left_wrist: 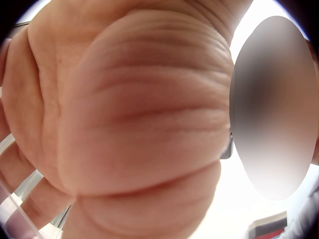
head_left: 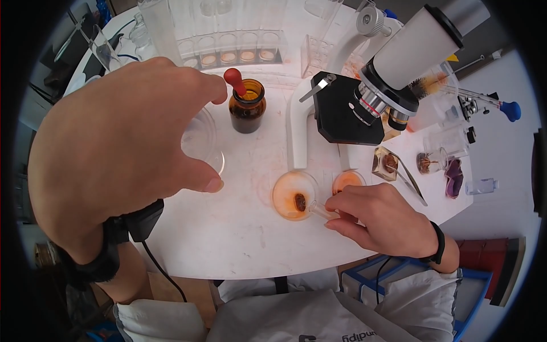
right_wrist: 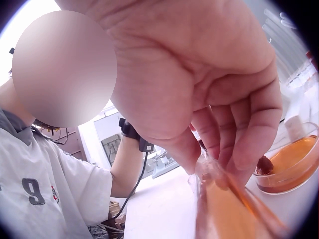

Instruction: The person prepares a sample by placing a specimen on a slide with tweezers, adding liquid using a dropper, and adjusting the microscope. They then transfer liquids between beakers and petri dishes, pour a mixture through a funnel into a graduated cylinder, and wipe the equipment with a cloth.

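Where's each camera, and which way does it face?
Head: on the head, facing forward and down at the table; left hand, right hand, shirt show.
Left wrist: on that wrist, facing the palm close up.
Right wrist: on that wrist, facing the fingers and an orange dish; shirt and left arm show.
Head and right wrist both show the dish.

Orange tints 2 dishes (head_left: 286, 191) (head_left: 348, 178); the dropper bulb (head_left: 233, 78) is red.

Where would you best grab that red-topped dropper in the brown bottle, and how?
Probably by its red bulb, pinched from above on the left side: it sticks up past the mouth of the brown bottle and leans left, while its lower part is down inside.
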A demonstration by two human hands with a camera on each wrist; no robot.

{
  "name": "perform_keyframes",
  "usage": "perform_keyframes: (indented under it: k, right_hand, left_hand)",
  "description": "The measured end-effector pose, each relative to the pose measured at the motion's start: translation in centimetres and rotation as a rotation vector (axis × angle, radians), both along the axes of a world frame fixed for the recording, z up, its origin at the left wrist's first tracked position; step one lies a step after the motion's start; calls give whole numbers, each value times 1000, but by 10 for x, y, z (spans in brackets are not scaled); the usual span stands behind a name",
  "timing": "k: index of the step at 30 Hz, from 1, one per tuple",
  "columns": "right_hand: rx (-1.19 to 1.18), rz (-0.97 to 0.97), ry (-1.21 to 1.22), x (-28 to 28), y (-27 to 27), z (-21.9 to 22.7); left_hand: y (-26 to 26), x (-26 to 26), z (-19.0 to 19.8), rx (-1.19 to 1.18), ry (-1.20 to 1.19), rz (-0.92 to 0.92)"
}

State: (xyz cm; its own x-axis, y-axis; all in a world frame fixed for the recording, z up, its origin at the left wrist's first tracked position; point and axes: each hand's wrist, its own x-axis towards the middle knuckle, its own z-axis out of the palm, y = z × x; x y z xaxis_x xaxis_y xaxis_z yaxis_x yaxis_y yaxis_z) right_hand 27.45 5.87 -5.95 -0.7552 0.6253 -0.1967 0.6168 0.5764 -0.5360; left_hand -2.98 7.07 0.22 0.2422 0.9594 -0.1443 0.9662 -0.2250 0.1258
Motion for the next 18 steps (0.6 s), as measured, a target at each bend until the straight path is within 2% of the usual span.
perform_keyframes:
  k: [18]
  right_hand:
    - [-34,-9,-50,-3,1,0]
  left_hand:
    - [-1,3,1,-12,23,39]
